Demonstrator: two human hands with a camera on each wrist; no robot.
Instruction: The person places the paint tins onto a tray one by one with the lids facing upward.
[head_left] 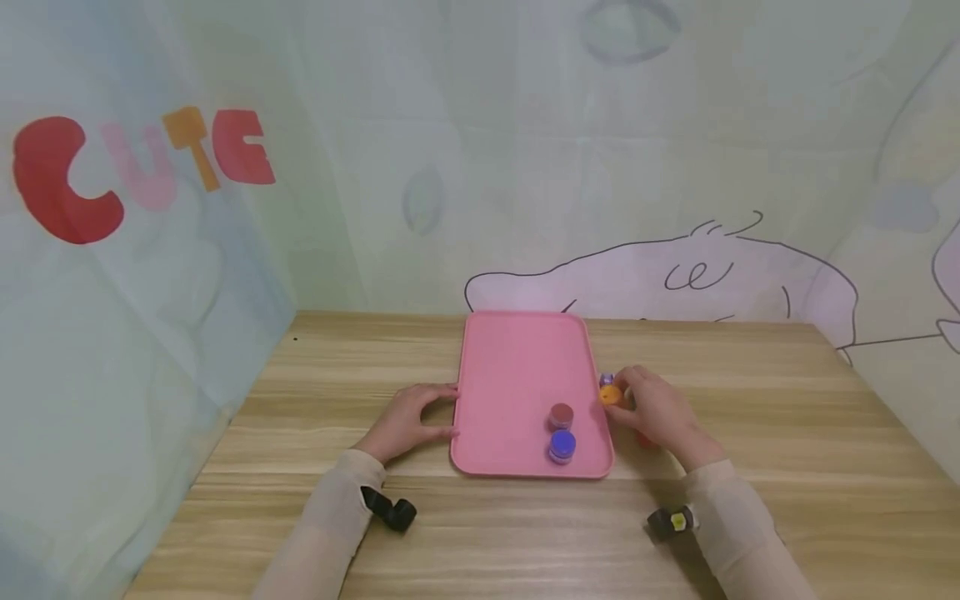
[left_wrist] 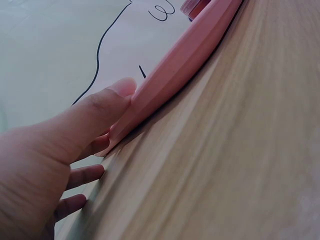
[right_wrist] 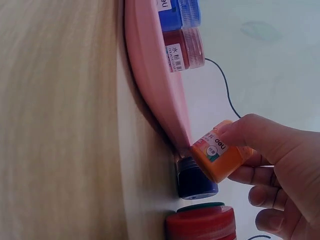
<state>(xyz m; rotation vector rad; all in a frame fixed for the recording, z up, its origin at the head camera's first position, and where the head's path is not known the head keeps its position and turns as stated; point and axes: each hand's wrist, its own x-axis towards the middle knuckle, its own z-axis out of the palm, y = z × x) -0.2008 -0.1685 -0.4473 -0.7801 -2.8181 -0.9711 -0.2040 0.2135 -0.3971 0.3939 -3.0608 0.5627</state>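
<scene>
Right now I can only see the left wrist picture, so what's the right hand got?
Observer: The right hand is holding an orange jar.
Operator: Cool! Is the red jar all by itself on the pink tray?
Observer: No, a blue jar stands on it too, a bit nearer the person.
Operator: And is anything on the other side, next to the tray?
Observer: Yes, a dark blue jar sits close beside the tray's edge, on the right hand's side.
</scene>
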